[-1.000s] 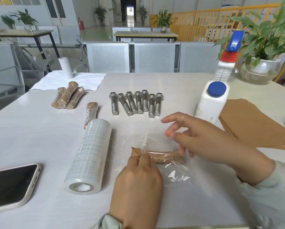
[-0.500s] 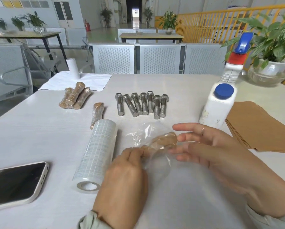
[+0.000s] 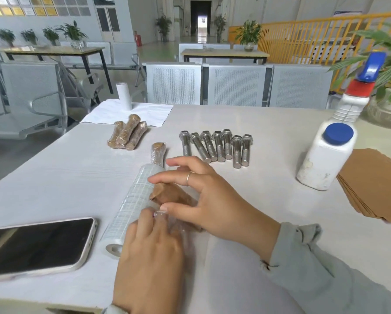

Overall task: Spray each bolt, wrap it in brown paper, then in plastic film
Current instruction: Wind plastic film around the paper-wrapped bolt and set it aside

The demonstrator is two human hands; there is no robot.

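A bolt wrapped in brown paper point(image 3: 172, 196) lies tilted beside the roll of plastic film point(image 3: 133, 205), with clear film around it. My right hand point(image 3: 203, 198) grips it from above between thumb and fingers. My left hand point(image 3: 151, 252) pinches the film at its near end. Several bare steel bolts point(image 3: 215, 146) lie in a row further back. Three finished wrapped bolts point(image 3: 127, 134) sit at the back left, and one more wrapped bolt point(image 3: 158, 152) lies just behind the roll. A white spray bottle point(image 3: 328, 152) stands at the right beside a stack of brown paper point(image 3: 376, 184).
A phone point(image 3: 36, 245) lies face up at the near left. A white sheet with a small white roll point(image 3: 124, 96) sits at the table's far left corner. A potted plant point(image 3: 389, 96) stands at the far right. Grey chairs line the table's far side.
Both hands have turned the paper-wrapped bolt and shifted it left against the film roll; the film has gone from loose to drawn tighter around it. My right hand now grips it from above.
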